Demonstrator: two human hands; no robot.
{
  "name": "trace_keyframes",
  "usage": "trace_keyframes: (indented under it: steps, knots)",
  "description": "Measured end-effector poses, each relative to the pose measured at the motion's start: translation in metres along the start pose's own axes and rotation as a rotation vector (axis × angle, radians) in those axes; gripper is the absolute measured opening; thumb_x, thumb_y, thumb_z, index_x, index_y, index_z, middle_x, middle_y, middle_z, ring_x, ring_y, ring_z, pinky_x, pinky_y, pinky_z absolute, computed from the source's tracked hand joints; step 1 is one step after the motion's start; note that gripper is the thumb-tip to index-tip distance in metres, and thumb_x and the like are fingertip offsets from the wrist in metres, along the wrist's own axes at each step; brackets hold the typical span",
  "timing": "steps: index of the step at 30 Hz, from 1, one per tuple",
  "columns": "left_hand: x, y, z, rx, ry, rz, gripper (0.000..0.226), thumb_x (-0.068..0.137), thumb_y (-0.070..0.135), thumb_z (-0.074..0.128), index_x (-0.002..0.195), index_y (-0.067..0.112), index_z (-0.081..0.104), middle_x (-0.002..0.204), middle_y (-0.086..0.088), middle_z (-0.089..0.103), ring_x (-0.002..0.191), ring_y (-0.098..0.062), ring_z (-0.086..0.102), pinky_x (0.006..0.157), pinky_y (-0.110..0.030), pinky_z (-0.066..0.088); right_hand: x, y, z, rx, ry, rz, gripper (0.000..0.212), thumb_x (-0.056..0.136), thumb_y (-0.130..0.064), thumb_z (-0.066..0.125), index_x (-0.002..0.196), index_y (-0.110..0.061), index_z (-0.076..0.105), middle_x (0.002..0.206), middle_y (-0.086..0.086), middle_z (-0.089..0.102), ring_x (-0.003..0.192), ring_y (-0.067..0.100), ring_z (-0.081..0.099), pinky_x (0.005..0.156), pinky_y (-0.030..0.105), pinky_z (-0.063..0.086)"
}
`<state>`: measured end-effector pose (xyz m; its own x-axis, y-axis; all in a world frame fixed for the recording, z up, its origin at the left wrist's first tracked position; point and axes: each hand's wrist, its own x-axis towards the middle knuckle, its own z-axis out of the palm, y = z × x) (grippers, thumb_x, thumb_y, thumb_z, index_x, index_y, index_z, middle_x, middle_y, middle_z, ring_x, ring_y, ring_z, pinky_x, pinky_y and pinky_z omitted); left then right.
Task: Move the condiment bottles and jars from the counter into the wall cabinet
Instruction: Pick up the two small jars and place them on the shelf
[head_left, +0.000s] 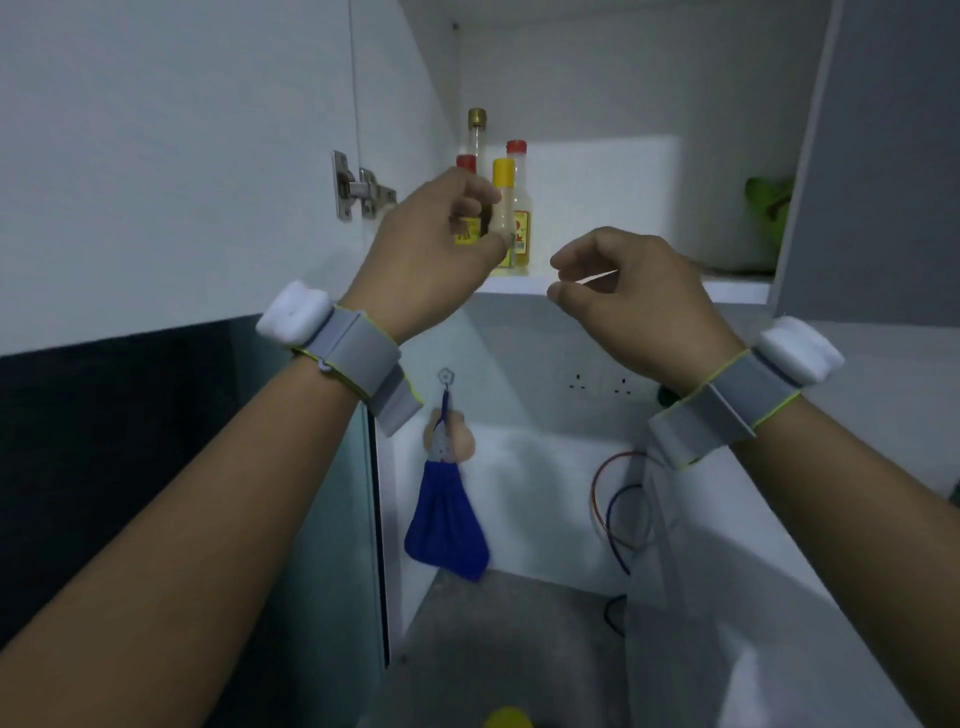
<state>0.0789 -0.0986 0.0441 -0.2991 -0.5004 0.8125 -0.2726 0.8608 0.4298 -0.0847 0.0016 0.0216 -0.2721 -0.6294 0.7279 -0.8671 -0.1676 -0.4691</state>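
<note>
Head view is showing the left hand (436, 244) curling its grip around a small clear bottle with a yellow cap (504, 208) standing on the white wall cabinet shelf (597, 283) beside three other bottles, while the right hand (634, 291) is hanging near, fingers loosely curled, pinching nothing.

Dim white wall (156, 156), dark glossy panel (104, 441) at lower left, blue cloth (447, 525) hanging from a hook, double socket (602, 384), red and blue wires (618, 509), speckled grey bench (509, 649) below
</note>
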Motion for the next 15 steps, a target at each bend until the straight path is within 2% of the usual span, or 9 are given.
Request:
trace_keyframes:
  steps: [3,7,10,13,15]
  knots:
    - [-0.037,0.001,0.002,-0.010,-0.049,-0.027,0.027,0.088,0.032,0.068,0.115,0.028,0.067,0.114,0.009,0.067,0.103,-0.005,0.065,0.090,-0.016,0.051,-0.039,0.009,0.006,0.061,-0.036,0.067,0.021,0.086,-0.032,0.073,0.107,-0.028,0.071,0.101,-0.013,0.073,0.088,0.005,0.070,0.084,0.024,0.053]
    - [-0.083,-0.010,0.014,-0.043,-0.112,-0.102,0.026,0.082,0.038,0.068,0.106,0.031,0.069,0.108,0.010,0.070,0.100,-0.007,0.068,0.093,-0.033,0.055,-0.098,0.024,0.023,0.175,-0.078,0.180,0.025,0.086,-0.029,0.075,0.110,-0.025,0.070,0.104,-0.012,0.071,0.092,0.008,0.070,0.084,0.028,0.055]
    - [-0.121,-0.022,0.031,-0.090,-0.169,-0.197,0.028,0.075,0.043,0.066,0.101,0.033,0.070,0.106,0.010,0.071,0.097,-0.010,0.070,0.093,-0.037,0.056,-0.151,0.040,0.041,0.216,-0.182,0.266,0.031,0.090,-0.031,0.072,0.120,-0.027,0.064,0.115,-0.012,0.067,0.103,0.007,0.065,0.086,0.023,0.052]
    - [-0.160,-0.042,0.052,-0.124,-0.248,-0.299,0.028,0.072,0.047,0.064,0.098,0.039,0.068,0.109,0.012,0.071,0.098,-0.011,0.069,0.093,-0.038,0.056,-0.195,0.056,0.063,0.240,-0.267,0.359,0.038,0.091,-0.032,0.071,0.126,-0.027,0.059,0.124,-0.009,0.062,0.111,0.011,0.060,0.093,0.033,0.054]
    - [-0.185,-0.057,0.066,-0.126,-0.292,-0.358,0.025,0.075,0.044,0.066,0.099,0.038,0.067,0.110,0.012,0.070,0.099,-0.011,0.068,0.093,-0.038,0.057,-0.220,0.067,0.076,0.234,-0.298,0.411,0.039,0.091,-0.032,0.071,0.127,-0.026,0.057,0.127,-0.007,0.060,0.112,0.012,0.058,0.093,0.034,0.053]
